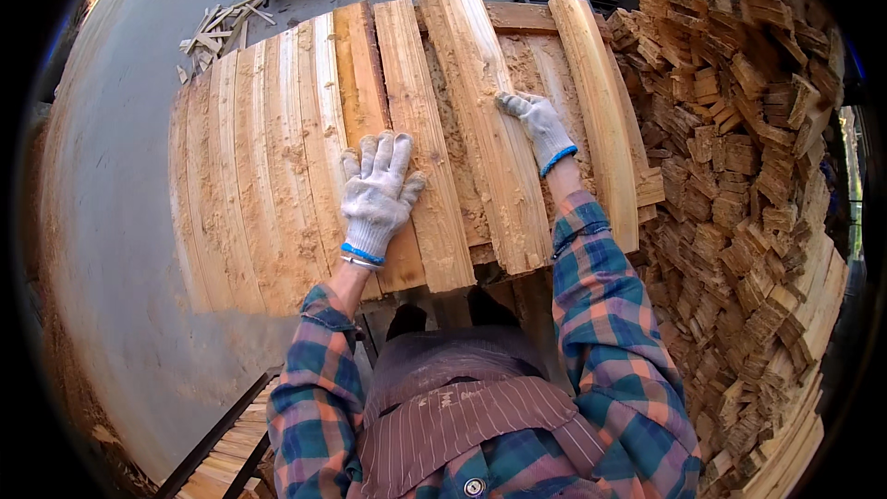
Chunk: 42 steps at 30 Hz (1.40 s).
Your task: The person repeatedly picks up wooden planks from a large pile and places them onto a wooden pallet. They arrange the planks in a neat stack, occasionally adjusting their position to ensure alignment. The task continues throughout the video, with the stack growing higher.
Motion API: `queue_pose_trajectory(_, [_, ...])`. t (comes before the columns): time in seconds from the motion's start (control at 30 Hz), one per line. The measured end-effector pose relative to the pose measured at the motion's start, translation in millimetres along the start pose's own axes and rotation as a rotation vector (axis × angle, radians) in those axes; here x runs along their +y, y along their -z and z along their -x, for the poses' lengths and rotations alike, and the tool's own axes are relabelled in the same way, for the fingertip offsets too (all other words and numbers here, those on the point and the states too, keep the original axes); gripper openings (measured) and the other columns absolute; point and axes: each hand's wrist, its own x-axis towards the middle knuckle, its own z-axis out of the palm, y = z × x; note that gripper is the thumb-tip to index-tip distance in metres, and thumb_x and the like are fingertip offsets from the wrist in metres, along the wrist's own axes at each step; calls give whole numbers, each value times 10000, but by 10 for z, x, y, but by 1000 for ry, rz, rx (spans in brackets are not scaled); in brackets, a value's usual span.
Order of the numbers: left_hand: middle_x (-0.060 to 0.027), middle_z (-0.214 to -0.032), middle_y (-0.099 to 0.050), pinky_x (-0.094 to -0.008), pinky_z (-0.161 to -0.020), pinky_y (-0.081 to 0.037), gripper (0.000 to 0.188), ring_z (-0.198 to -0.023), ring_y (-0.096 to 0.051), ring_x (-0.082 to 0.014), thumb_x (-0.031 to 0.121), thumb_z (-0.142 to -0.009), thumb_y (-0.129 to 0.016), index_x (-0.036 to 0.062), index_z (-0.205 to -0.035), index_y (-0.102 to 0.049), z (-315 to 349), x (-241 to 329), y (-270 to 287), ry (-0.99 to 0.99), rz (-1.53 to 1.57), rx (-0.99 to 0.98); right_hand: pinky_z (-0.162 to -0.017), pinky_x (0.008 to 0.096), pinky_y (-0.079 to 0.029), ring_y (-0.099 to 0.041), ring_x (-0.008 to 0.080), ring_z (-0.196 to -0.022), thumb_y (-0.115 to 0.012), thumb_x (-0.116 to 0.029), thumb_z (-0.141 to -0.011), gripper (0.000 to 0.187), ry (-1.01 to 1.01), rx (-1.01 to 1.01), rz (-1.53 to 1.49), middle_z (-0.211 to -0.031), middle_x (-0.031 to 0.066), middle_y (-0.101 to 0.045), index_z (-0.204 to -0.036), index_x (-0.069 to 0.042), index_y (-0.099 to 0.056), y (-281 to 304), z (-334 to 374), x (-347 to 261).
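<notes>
Wooden board (pixel 487 134), long axis forward, slightly left

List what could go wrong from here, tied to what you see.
Splinters: rough wood could work through the knit glove of the right hand, which touches a long board.

Slipping: loose sawdust on the boards might let the left hand, spread flat, slide.

Toppling: the tall heap of wood pieces on the right looks loosely stacked, so a bump might send pieces down.
</notes>
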Motion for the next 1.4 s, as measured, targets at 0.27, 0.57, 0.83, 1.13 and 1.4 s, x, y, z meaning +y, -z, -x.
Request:
queue_pose_trajectory(0.27, [-178,-1442,-478,-574,-1123,-232,545,-1339,-422,-397,370,-937,-570,120,-1413,-482,-38,60,-10,-29,-7,28,-767,352,-533,-659,180,-816,-729,-477,-844,672,22,108,464,-949,118,-703,-1274,22,-593,-121,-112,231])
queue_pose_trajectory(0.57, [-180,-1441,-479,-569,-1131,-221,533,-1364,-398,-385,360,-931,-575,115,-1398,-498,-28,25,6,-21,11,19,-901,609,-469,-544,434,-1208,-811,-524,-680,1172,-197,266,1324,-1396,248,-442,-1568,-189,-124,-1097,230,-512])
queue_pose_trajectory(0.83, [-144,-1441,-458,-680,-1079,-237,599,-1325,-386,-469,434,-863,-636,162,-1381,-504,-6,54,10,-78,-37,-8,-961,488,-486,-541,381,-1202,-827,-435,-708,1154,-170,286,1322,-1360,206,-465,-1571,-194,-101,-176,155,-554])
queue_pose_trajectory(1.13, [-153,-1458,-455,-648,-1096,-230,599,-1323,-395,-467,420,-856,-642,145,-1375,-522,-29,108,143,-40,-29,-86,-1018,475,-437,-502,419,-1238,-782,-532,-718,1078,-69,247,1230,-1377,264,-468,-1557,-155,-218,239,41,-470])
queue_pose_trajectory(1.4, [-152,-1430,-470,-675,-1070,-243,610,-1313,-392,-464,440,-831,-660,160,-1358,-535,-87,133,26,-84,-36,-43,-989,432,-462,-555,407,-1130,-642,-249,-903,463,475,328,1134,-1267,241,-524,-1361,-222,-574,870,-276,282])
